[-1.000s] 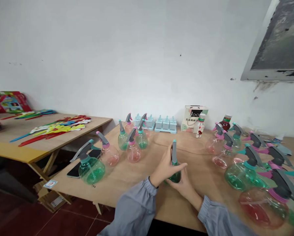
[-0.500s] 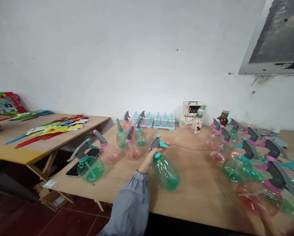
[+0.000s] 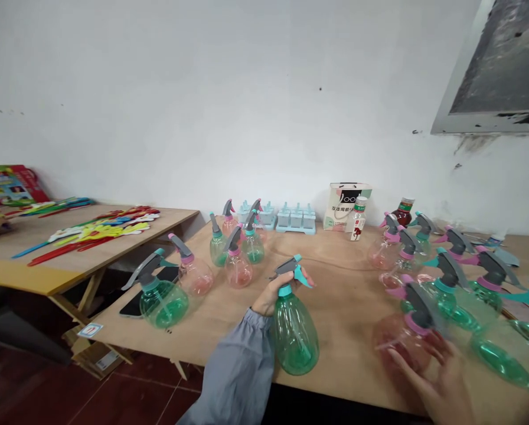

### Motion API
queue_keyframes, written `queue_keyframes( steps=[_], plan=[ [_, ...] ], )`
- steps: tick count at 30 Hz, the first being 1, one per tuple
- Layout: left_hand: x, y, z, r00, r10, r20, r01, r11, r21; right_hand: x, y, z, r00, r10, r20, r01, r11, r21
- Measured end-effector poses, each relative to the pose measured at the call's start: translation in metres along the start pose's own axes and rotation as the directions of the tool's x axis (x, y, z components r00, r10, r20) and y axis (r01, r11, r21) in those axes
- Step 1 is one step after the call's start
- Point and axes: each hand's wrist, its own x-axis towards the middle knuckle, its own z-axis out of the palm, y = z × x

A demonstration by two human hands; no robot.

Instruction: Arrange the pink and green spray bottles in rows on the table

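My left hand (image 3: 277,289) is closed round the grey and teal trigger head of a green spray bottle (image 3: 294,330), which hangs upright near the table's front edge. My right hand (image 3: 433,381) grips the round body of a pink spray bottle (image 3: 405,336) with a grey and pink head, low at the right and blurred by motion. Both sleeves are grey.
Several green and pink spray bottles stand in groups at the left (image 3: 163,300), centre back (image 3: 238,265) and right (image 3: 446,295) of the wooden table (image 3: 344,283). Blue ice-lolly moulds (image 3: 295,219), a carton (image 3: 346,206) and small bottles line the wall. A second table (image 3: 34,260) with coloured plastic items stands left.
My left hand has carried the green bottle by its head nearer to me and upright. My right hand has taken the pink bottle from the far right and moved it leftward.
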Motion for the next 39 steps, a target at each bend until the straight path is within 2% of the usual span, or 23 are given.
queue_keyframes(
  steps=[4,7,9,12,15,19,24,26,30,32,35,39],
  plan=[
    [0.001,-0.001,-0.002,1.000,-0.012,0.003,0.012,1.000,-0.011,0.023,-0.027,0.043,0.982,-0.085,0.169,0.080,0.996,0.033],
    [0.001,0.000,-0.005,0.996,-0.046,0.078,0.046,0.999,0.005,0.050,-0.049,0.080,0.927,-0.145,0.345,0.103,0.985,0.137],
    [0.002,0.000,-0.006,0.993,-0.032,0.113,0.035,0.999,-0.019,0.064,-0.058,0.107,0.897,-0.175,0.406,0.095,0.973,0.209],
    [0.003,-0.001,-0.005,0.999,-0.029,0.021,0.030,0.999,-0.028,0.074,-0.059,0.143,0.900,-0.192,0.392,0.089,0.960,0.266],
    [0.004,-0.002,-0.004,0.997,-0.049,-0.063,0.051,0.998,0.027,0.071,-0.053,0.165,0.920,-0.165,0.357,0.041,0.943,0.331],
    [0.003,-0.003,-0.001,0.999,-0.009,-0.044,0.009,1.000,-0.006,0.062,-0.048,0.171,0.918,-0.133,0.373,-0.033,0.913,0.407],
    [0.001,-0.003,0.002,0.989,0.005,-0.149,0.005,0.998,0.067,0.060,-0.049,0.170,0.917,-0.124,0.378,-0.055,0.902,0.428],
    [0.000,-0.005,0.002,0.990,0.011,-0.142,0.004,0.994,0.106,0.060,-0.050,0.170,0.915,-0.127,0.384,-0.056,0.900,0.432],
    [0.001,-0.012,0.001,0.997,0.039,-0.072,-0.033,0.996,0.085,0.060,-0.050,0.170,0.908,-0.118,0.402,-0.076,0.897,0.436],
    [0.003,-0.012,0.003,0.990,0.065,-0.129,-0.052,0.993,0.101,0.060,-0.050,0.169,0.906,-0.120,0.407,-0.078,0.896,0.437],
    [0.003,-0.005,0.008,0.957,0.134,-0.256,-0.085,0.977,0.193,0.060,-0.049,0.168,0.903,-0.130,0.409,-0.069,0.896,0.438],
    [-0.014,0.023,0.005,0.933,0.263,-0.246,-0.130,0.883,0.452,0.060,-0.051,0.166,0.905,-0.134,0.403,-0.057,0.902,0.428]
  ],
)
